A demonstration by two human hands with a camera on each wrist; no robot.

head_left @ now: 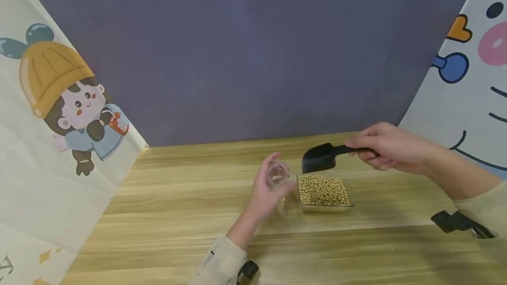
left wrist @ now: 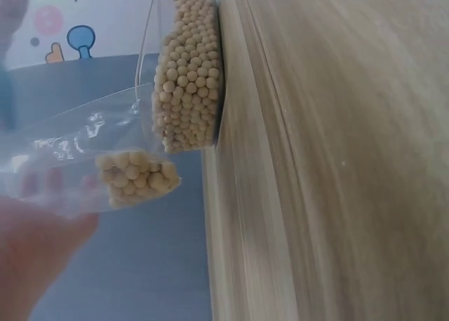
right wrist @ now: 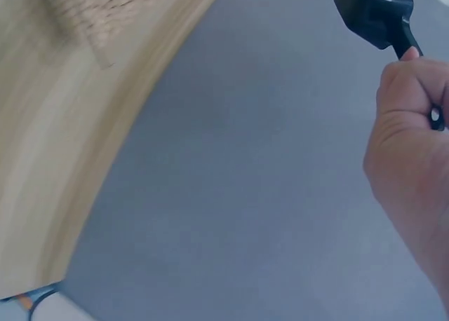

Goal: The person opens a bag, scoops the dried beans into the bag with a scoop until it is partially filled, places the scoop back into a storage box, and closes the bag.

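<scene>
In my left hand (head_left: 266, 191) is a clear plastic bag (left wrist: 81, 135), its mouth held wide by the curved fingers and thumb. A small heap of round, pale yellow beans (left wrist: 135, 177) lies in the bottom of this bag. Just to the right, a clear rectangular container (head_left: 325, 208) stands on the table, filled with more of the same beans (head_left: 322, 189). Above its back edge hangs a black scoop (head_left: 319, 158), apart from the beans. My right hand (head_left: 384, 146) grips the scoop by its handle. Whether anything lies in the scoop I cannot tell.
The wood-grain table (head_left: 178, 206) meets a dark grey-blue panel (head_left: 253, 56) at the back. White panels with cartoon prints, the left panel (head_left: 23, 153) and the right panel (head_left: 435, 96), close off both sides. Black wrist straps show on both sleeves.
</scene>
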